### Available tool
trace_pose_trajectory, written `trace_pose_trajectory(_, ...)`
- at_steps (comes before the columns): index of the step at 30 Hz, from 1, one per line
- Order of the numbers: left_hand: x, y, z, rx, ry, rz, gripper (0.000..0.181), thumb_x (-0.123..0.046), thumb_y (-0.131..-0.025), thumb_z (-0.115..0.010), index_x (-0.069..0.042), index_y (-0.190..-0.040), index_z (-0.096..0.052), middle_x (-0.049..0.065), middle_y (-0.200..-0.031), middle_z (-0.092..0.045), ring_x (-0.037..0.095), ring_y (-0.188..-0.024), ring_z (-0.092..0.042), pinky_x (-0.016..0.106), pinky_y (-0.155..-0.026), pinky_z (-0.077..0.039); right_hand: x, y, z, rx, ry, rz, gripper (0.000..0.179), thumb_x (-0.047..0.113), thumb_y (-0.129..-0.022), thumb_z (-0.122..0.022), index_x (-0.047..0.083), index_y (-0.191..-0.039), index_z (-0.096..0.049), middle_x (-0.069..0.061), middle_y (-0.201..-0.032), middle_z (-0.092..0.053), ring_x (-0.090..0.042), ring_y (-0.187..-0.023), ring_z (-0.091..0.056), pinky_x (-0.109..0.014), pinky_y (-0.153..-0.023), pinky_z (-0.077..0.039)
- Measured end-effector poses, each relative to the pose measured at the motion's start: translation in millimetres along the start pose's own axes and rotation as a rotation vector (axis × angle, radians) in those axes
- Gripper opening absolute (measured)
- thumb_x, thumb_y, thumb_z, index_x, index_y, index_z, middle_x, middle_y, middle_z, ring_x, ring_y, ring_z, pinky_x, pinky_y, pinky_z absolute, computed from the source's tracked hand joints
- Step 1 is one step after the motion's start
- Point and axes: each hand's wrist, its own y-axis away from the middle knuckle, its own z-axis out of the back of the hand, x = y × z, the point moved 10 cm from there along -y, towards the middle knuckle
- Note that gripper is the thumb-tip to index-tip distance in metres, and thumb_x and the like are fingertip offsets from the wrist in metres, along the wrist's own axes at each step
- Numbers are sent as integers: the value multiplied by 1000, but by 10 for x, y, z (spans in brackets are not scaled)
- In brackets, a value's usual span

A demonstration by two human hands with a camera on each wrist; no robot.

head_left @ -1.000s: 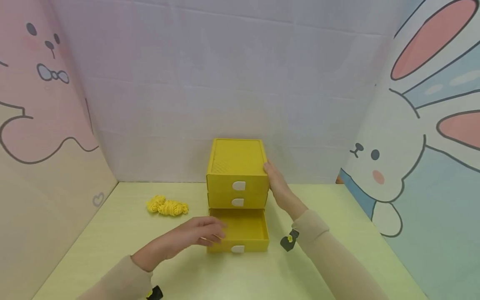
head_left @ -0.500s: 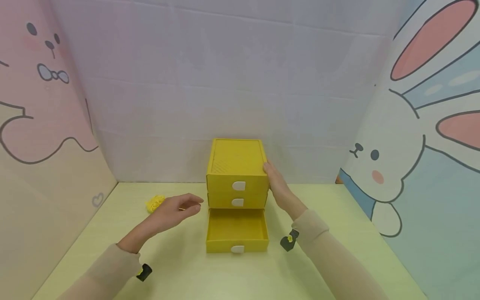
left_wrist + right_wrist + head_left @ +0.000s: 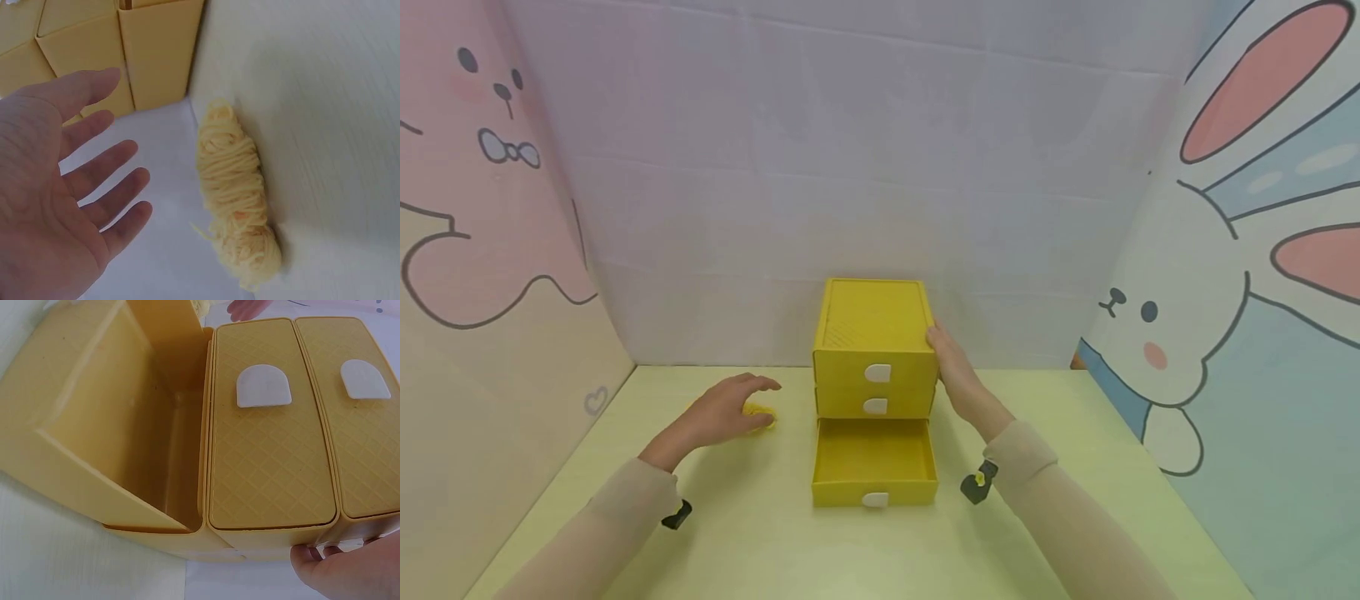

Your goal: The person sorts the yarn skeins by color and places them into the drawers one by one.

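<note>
A yellow three-drawer box [image 3: 876, 312] stands at the middle of the table against the back. Its bottom drawer [image 3: 874, 454] is pulled out, and nothing lies inside. My right hand [image 3: 961, 379] rests against the box's right side, thumb near the top edge; its fingers are partly hidden in the right wrist view. To the left of the box, my left hand [image 3: 718, 414] hovers over a bundle of yellow yarn [image 3: 231, 194], fingers apart and relaxed, holding nothing. In the head view the hand covers most of the yarn.
Both upper drawers are closed, with white tabs [image 3: 264, 386] on their fronts. A white cloth [image 3: 760, 208] hangs behind the table [image 3: 775, 546]. Side walls with cartoon prints stand left and right, including a rabbit [image 3: 1180, 325].
My left hand has moved from the open drawer leftward and away from me to the yarn. My right hand has stayed against the box.
</note>
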Motion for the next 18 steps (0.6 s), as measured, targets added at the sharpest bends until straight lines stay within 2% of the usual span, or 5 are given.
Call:
trace_pose_trajectory(7, 159, -37, -48, 59, -91, -40, 58, -22, -92, -85, -10, -144, -63, 20, -142, -62, 47, -126, -57, 66, -102, -50, -12, 4, 2, -2, -6, -16, 66, 48, -115, -29, 25, -173, -5, 1, -179, -7, -24, -165, -5, -55, -132, -13)
trace_pose_trajectory(18, 431, -86, -204, 162, -122, 43, 60, -17, -88, -88, -8, -142, -64, 21, -134, -63, 46, -123, -56, 67, -105, -48, -5, 4, -4, -2, 0, -12, 66, 49, -115, -28, 26, -173, -5, 1, -179, -8, -24, -165, -5, -55, -131, -13)
